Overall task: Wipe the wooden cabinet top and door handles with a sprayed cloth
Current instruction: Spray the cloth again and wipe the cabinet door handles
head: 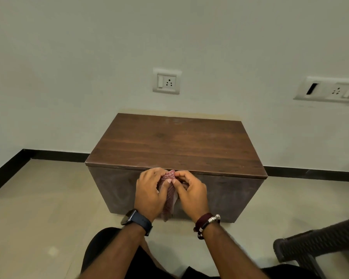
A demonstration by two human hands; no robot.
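Both grips clamped on a striped reddish cloth [169, 193], held upright between them in front of the upper middle of a wooden cabinet's front face. Left hand [149, 191] curled round the cloth's left side, thumb pressed across the fabric, fingers wrapped behind it. Right hand [191, 191] pinching the cloth's top edge between thumb and forefinger, remaining fingers curled in toward the palm. Cloth bunched at the top, just under the cabinet's front lip, hanging down in a narrow fold to below the left wrist. Door handles hidden behind the hands and cloth, so not possible to tell whether touched.

On the left wrist, a dark smartwatch [136, 221] on a dark strap. On the right wrist, braided maroon and black bracelets [207, 222] with a silver bead.

Beyond the hands, the cabinet [175, 168], low and dark brown, standing on the floor against the wall. Cabinet top [175, 141] of plank-grained wood, faintly smeared near the back edge.

Around it, a pale beige tiled floor [48, 198] and a black skirting strip [54, 155] along the base of a pale wall [69, 57]. On the wall above the cabinet, a white switch-and-socket plate [166, 81]; further right, a wider white switch plate [330, 90], cut off by the frame edge.

At the bottom, dark-clothed knees [101, 250] folded toward the cabinet. At lower right, part of a dark woven chair [318, 242]
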